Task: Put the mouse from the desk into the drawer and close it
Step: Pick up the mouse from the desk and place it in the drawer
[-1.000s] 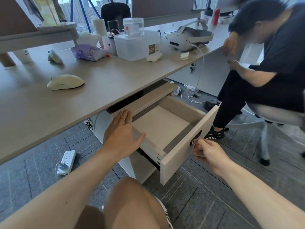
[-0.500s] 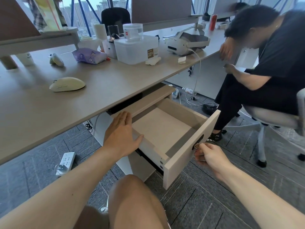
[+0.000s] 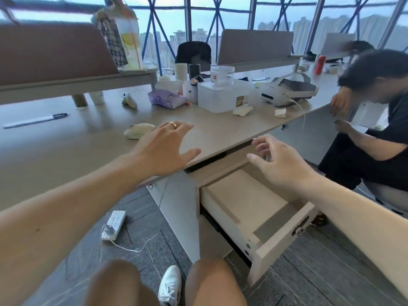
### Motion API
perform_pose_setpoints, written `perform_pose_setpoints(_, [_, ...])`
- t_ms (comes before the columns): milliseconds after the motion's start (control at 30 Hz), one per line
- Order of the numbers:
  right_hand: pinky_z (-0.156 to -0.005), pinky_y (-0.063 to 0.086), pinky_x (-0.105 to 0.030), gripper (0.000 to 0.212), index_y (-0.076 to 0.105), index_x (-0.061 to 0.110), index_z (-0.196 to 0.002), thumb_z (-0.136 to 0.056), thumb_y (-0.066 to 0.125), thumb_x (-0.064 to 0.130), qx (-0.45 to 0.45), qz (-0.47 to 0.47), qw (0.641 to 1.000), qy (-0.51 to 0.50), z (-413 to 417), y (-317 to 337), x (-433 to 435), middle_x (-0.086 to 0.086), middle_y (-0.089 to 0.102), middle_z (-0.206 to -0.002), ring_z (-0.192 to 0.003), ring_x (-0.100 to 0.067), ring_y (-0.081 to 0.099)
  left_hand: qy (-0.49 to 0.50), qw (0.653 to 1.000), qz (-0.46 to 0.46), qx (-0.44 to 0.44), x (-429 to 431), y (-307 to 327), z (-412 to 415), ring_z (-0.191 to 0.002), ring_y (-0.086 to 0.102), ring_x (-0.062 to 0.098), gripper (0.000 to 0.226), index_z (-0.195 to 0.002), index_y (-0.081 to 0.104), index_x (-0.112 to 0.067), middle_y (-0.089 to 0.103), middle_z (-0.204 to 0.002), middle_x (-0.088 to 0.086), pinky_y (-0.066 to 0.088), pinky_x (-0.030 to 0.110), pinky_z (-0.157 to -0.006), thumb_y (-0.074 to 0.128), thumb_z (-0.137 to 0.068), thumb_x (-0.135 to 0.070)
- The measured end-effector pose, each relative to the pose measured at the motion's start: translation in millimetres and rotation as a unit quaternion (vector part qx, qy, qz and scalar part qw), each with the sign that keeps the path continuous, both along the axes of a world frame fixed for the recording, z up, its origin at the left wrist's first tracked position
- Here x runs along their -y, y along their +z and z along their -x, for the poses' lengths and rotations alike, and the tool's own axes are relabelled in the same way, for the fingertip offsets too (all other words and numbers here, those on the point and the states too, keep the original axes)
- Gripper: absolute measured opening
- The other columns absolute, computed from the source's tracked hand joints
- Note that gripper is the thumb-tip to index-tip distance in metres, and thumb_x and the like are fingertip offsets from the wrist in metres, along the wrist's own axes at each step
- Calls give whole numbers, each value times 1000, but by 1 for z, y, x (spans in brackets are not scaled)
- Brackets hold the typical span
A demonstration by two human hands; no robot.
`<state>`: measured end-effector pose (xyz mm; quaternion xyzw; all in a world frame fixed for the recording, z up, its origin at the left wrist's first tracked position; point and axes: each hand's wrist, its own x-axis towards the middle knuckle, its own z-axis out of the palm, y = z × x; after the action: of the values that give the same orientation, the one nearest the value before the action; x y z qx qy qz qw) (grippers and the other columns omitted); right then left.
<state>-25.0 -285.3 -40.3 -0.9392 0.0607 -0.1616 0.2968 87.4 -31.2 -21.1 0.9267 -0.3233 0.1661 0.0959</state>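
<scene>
Head view: left hand (image 3: 164, 146) spread open, palm down, over the bench (image 3: 66, 155), holding nothing; gold ring on one finger. Its fingertips are just right of the mouse (image 3: 138, 130), partly covering it; contact can't be told. Mouse is cream-coloured, sits on the bench top, left of centre, well apart from the drawer (image 3: 254, 208). Right hand (image 3: 279, 161) open, fingers loosely curled, empty, hanging above the far end of the drawer, near the bench's front edge. Drawer is pulled out below the bench, right of centre, interior bare, dark lock fitting on its front panel (image 3: 284, 244). Far on the bench: clear plastic storage box (image 3: 223, 97) with a round clear container on top, purple tissue pack (image 3: 166, 100) left of it, white VR headset (image 3: 284, 91) to the right. Pen (image 3: 35, 121) lies far left. White power strip (image 3: 113, 224) on the floor under the bench. Seated person in black at right edge.
</scene>
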Motion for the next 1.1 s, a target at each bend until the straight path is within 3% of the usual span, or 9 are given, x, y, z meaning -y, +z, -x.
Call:
perform_pose_setpoints(100, [-88, 43, -29, 46, 53, 22, -129, -90, 60, 45, -22, 27, 998, 60, -37, 10, -38, 3, 60, -119, -108, -15, 58, 107, 990, -18, -90, -59, -1, -22, -146, 38, 26, 86, -152, 39, -30, 39, -162, 0, 33, 44, -116, 45, -81, -78])
perform_pose_setpoints(167, [-92, 46, -31, 47, 54, 20, -129, -90, 61, 44, -39, 36, 994, 93, -61, 13, -62, 1, 60, -120, -108, -16, 59, 158, 977, -32, -140, -95, -6, -30, -148, 35, 27, 101, -155, 32, -34, 34, -164, 1, 32, 46, -118, 31, -69, -88])
perform_pose_setpoints(267, [-99, 44, -34, 51, 54, 20, -131, -88, 62, 46, -49, 56, 990, 123, -98, 13, -95, 0, 60, -122, -114, -18, 57, 197, 962, -41, -185, -135, -22, -36, -153, 24, 23, 104, -160, 24, -31, 24, -169, -1, 23, 47, -123, 30, -75, -91])
perform_pose_setpoints(433, [-101, 43, -38, 54, 52, 24, -132, -86, 62, 50, -52, 83, 984, 151, -158, 6, -143, 0, 59, -127, -116, -19, 56, 220, 957, -47, -181, -148, -51, -36, -156, 14, 20, 115, -160, 20, -34, 17, -171, -5, 7, 48, -125, 5, -63, -94])
perform_pose_setpoints(600, [-105, 35, -34, 61, 46, 21, -138, -85, 67, 43, -34, 72, 983, 166, -215, 0, -180, -7, 48, -138, -127, -27, 48, 214, 960, -43, -174, -151, -56, -41, -157, 6, 16, 110, -160, 15, -37, 12, -171, -7, 2, 49, -125, 5, -66, -93])
perform_pose_setpoints(767, [-109, 26, -29, 85, 26, 22, -153, -83, 72, 35, -59, 47, 976, 206, -256, -12, -204, -11, 30, -151, -139, -29, 33, 210, 960, -46, -179, -151, -60, -49, -157, 0, 13, 103, -160, 11, -40, 6, -172, -10, -1, 51, -125, 8, -72, -93])
perform_pose_setpoints(933, [-103, 31, -30, 78, 32, 25, -150, -84, 70, 40, -25, 60, 977, 205, -273, -23, -211, -12, 46, -144, -133, -31, 42, 211, 960, -52, -175, -153, -62, -50, -157, -1, 12, 101, -160, 9, -40, 6, -172, -10, 1, 52, -125, 10, -74, -93])
perform_pose_setpoints(1100, [-99, 40, -34, 77, 42, 34, -140, -71, 68, 55, 5, 99, 975, 199, -266, -27, -207, -6, 55, -136, -123, -27, 52, 211, 960, -52, -174, -153, -62, -50, -157, 0, 11, 100, -160, 9, -42, 6, -172, -11, 1, 52, -125, 11, -75, -92])
